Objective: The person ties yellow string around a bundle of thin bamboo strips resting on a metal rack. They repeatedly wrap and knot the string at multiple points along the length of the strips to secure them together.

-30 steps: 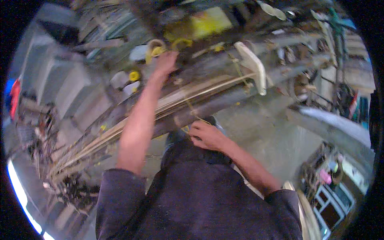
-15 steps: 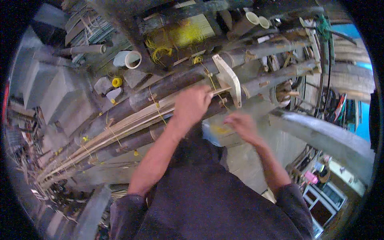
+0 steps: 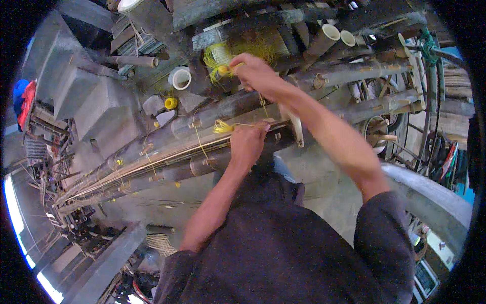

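Note:
My left hand (image 3: 246, 146) is closed over a bundle of long thin wooden or bamboo strips (image 3: 174, 149), pinching a yellow cord at its fingertips. From there the cord runs left to a small looped hank (image 3: 223, 127) lying over the strips. Farther off, my right hand (image 3: 257, 77) has its fingers curled beside a tangle of yellow cord (image 3: 216, 55). Its fingertips meet a yellow clump there; what they grip is hard to make out. A pale wooden crosspiece (image 3: 297, 133) stands at the strips' right end, partly behind my right forearm.
Two long dark poles flank the strips, the far one (image 3: 223, 104) and the near one (image 3: 223, 160), with several cord ties between them. Beyond lie a yellow cord roll (image 3: 171, 103), an open white-rimmed tube (image 3: 181, 79) and grey blocks (image 3: 98, 106). A beam (image 3: 430, 190) is at right.
My right hand has swung from near the crosspiece up and away to the yellow tangle. My left hand stays over the strips; a yellow hank now shows beside it. The view has shifted slightly.

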`<state>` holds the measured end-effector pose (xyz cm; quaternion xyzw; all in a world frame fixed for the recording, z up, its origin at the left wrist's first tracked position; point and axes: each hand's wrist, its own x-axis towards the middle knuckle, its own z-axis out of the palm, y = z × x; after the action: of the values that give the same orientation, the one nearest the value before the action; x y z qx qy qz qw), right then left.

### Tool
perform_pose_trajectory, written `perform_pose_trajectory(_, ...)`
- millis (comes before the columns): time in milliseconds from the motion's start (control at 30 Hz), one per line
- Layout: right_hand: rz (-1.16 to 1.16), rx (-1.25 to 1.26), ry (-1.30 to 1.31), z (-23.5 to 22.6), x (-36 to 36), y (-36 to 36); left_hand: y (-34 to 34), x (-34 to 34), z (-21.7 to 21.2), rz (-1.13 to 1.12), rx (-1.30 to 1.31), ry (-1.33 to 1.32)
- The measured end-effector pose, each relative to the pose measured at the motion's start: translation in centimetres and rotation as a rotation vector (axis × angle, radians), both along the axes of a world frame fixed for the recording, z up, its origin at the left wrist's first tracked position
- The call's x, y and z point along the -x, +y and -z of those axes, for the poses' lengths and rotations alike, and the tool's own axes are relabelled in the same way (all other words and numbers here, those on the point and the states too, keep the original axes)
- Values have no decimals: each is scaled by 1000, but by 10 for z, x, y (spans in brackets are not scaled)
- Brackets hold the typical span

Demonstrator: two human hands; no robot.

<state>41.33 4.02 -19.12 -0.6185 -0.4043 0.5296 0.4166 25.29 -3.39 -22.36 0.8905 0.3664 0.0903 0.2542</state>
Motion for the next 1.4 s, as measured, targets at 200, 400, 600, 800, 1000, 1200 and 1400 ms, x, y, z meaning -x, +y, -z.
perform_pose_trajectory(200,-548,-60,-418,23,50,-208,-4,-6,-19,-137,276,-181)
perform_pose_trajectory(400,-541,-75,-666,52,86,-216,96,-68,-68,-235,873,-633)
perform_pose_trajectory(600,-655,-137,-601,55,65,-207,165,-103,81,-426,707,-63)
perform_pose_trajectory(800,-259,-17,-373,22,103,-260,218,27,-10,-170,108,31)
perform_pose_trajectory(1000,-235,-35,105,-13,254,-225,253,221,-29,-213,149,-120)
perform_pose_trajectory(1200,-78,242,95,74,403,-139,185,330,-27,-133,208,-202)
perform_pose_trajectory(1400,-665,-316,-953,-116,364,-29,102,359,-7,35,0,-132)
